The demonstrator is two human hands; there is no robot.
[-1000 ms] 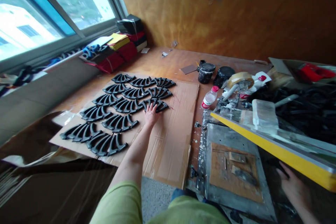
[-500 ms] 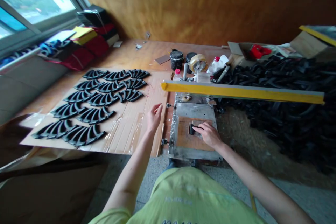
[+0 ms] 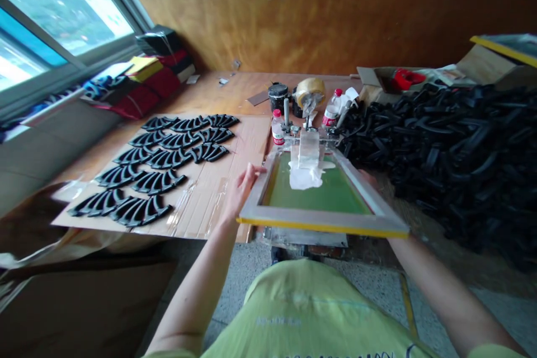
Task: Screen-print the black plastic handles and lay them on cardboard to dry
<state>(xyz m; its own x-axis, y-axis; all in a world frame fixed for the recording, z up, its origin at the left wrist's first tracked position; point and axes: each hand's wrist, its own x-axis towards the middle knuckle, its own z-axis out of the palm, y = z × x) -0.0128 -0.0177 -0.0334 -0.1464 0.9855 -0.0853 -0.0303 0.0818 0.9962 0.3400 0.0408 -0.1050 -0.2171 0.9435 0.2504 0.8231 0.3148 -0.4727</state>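
Observation:
A screen-printing frame (image 3: 323,224) with grey sides, yellow tape along its front edge and green mesh tilts low over the metal printing bed (image 3: 306,236). White ink (image 3: 305,178) lies on the mesh, below a clear squeegee block (image 3: 309,148). My left hand (image 3: 243,185) is closed at the frame's left side, fingertips on its edge. At the right side, my right hand (image 3: 368,177) is mostly hidden behind the frame, so its fingers do not show clearly. The small black piece on the bed is hidden under the frame.
Rows of black fan-shaped pieces (image 3: 153,182) lie on cardboard (image 3: 205,196) to the left. A heap of black parts (image 3: 444,140) fills the right. Behind the frame stand an ink tub (image 3: 277,97), bottles with red caps (image 3: 277,128) and a tape roll (image 3: 310,93).
The raised frame has swung down over the bed, covering the black piece. My right hand has left that piece and moved to the frame's right side; my left hand now meets its left edge.

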